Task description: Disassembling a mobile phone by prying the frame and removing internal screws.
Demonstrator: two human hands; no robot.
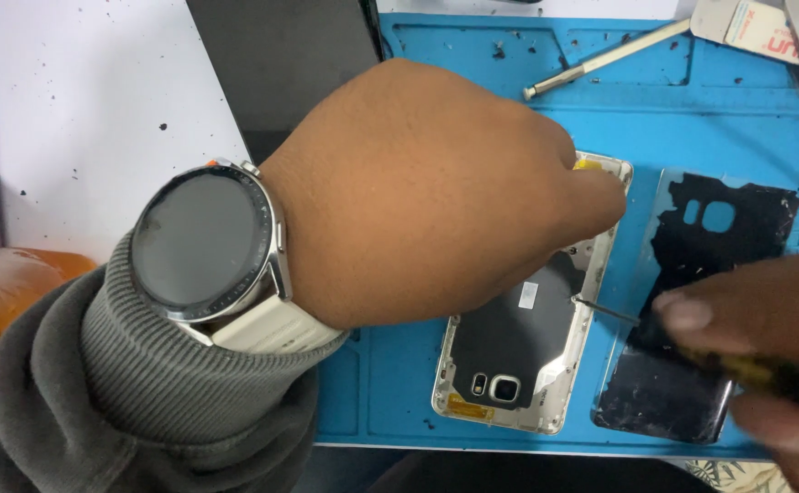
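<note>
With its glass back panel (692, 310) already off and lying alongside on the blue mat (399, 383), the opened phone (527, 356) is pinned under the left hand (427, 192) while the right hand (765, 356), fingers pinched around a screwdriver (692, 342), works a frame screw.

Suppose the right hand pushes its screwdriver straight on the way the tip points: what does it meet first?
The right hand aims the screwdriver left, its tip at the opened phone edge; it would likely meet that frame first, though contact is unclear.

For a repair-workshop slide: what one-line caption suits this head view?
Left hand steadies an opened phone on a blue mat while the right hand sets a screwdriver to its frame.
</note>
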